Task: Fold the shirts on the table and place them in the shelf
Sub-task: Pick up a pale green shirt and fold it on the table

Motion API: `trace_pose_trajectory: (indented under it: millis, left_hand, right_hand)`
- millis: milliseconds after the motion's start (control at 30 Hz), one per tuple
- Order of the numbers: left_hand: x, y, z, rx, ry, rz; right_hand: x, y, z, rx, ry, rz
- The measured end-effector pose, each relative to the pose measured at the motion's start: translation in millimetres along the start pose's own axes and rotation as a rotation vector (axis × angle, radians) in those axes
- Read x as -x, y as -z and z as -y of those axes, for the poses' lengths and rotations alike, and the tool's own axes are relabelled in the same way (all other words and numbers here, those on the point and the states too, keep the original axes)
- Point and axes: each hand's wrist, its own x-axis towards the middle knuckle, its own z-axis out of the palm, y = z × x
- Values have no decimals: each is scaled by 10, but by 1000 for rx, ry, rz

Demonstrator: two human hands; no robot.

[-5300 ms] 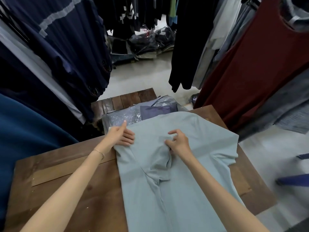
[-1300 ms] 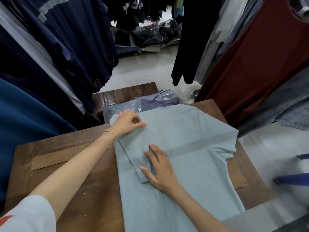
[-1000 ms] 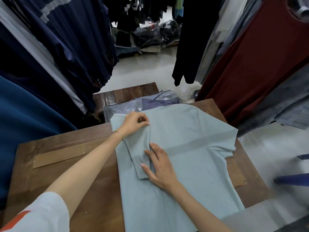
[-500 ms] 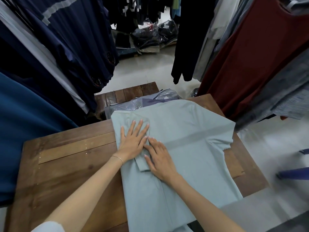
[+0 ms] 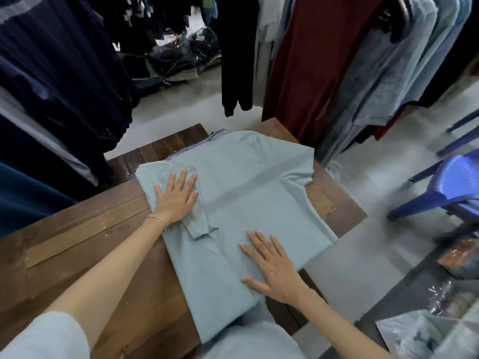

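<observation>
The left hand (image 5: 177,196) lies flat with fingers spread, palm pressing down on the shirt sleeve (image 5: 197,203) that is folded in over the body of the pale blue-grey shirt (image 5: 248,193). The right hand (image 5: 272,265) is likewise flat and spread, fingers straight, resting on the lower body of the shirt at about five o'clock from the left hand — neither hand pinches or grips any cloth.

The shirt lies back-up on the wooden table (image 5: 85,244), its collar end toward twelve o'clock and its hem running off the near edge toward the person at six o'clock. The left side is folded in along a straight edge; the other sleeve (image 5: 295,167), at about two o'clock from the left hand, lies unfolded and reaches the table's far right corner.

Judging by this, the step in hand is smoothing the first side fold. The next move would call for taking up the right sleeve and side and bringing them across to match — then the hem upward. The overhanging hem could drag the cloth out of line.

Hanging garments (image 5: 311,60) crowd from nine round to two o'clock, a blue plastic stool (image 5: 451,182) stands at three o'clock, and no shelf can be made out.
</observation>
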Motion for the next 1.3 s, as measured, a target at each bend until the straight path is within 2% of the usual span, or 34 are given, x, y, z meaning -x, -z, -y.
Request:
trace_pose_trajectory:
  millis: [67,133,233,333,367,433,500,600,733,1067,1233,1300]
  left_hand:
    - [17,67,-87,-24,-8,-25]
    - [55,95,-204,-14,-94,-87]
    - [155,52,-384,37,-390,-58]
    - [317,-59,-575,14,-607,186]
    - [390,-95,-635,-11,-628,259]
    - [475,-143,-707,-40,-606,323]
    - [504,-143,-741,-57,-585,352]
    - [490,-96,-753,-80,-584,400]
    - [525,-54,-791,-83,-582,379]
    - [531,3,-807,-32,-588,363]
    - [503,-35,-797,-27,-598,344]
    - [500,-67,-776,-40,-607,334]
  right_hand:
    - [303,1,5,3,-55,-28]
    - [561,-14,27,5,-129,-70]
    - [856,-104,164,-48,-258,-244]
    - [1021,-170,407,-341,-554,-463]
    - [1044,-174,494,-488,-656,-472]
    - [1020,-195,629,-811,-790,-363]
    - [961,-256,713,-1035,-795,-266]
    - [871,-331,759,-1143,-795,-262]
    - [851,-294,775,-1143,-794,-294]
    - [903,-136,759,-1079,-716,-246]
    - [901,-177,698,-1067,-730,-202]
    - [901,-231,652,-1056,-756,-134]
